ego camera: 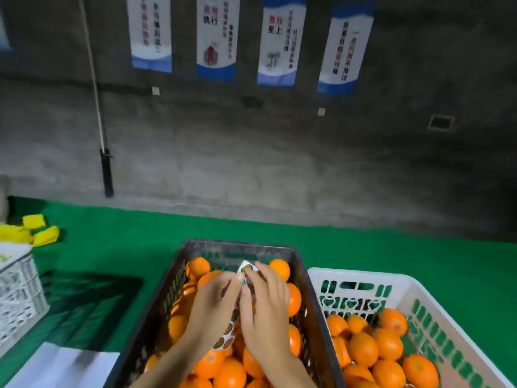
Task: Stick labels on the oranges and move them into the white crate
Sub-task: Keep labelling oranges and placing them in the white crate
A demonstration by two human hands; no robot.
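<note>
Step in hand: peeling a label, as I read it; no orange picked up yet. Both hands are over the dark crate (240,245). The left hand (212,306) pinches the label strip (228,336) near its top, and the rest of the strip hangs down between the wrists. The right hand (265,312) has its fingertips closed on the strip's top end, right at the uppermost round label (247,268). Blur there, so I can't tell if that label is lifted off the backing or still seated.

Unlabelled oranges (232,371) fill the dark crate beneath the hands. The white crate (363,275) sits just beside it on the right, touching or nearly so, partly filled with oranges (389,343); I can't make out labels on those at this resolution. Both crates stand on the green worktop (140,233). A second white perforated crate (19,292) is at the far left edge, with yellow pieces (42,233) beyond it; neither is in play.

Next move, my call: the right hand needs the label fully off and stuck to one fingertip only; the left keeps the strip taut, then has to free enough fingers to steady an orange, or the right presses the label onto one where it lies; then a short carry right, over the shared rims, into the white crate.

Watch for: the label folding on itself; the dangling strip snagging on fruit.
</note>
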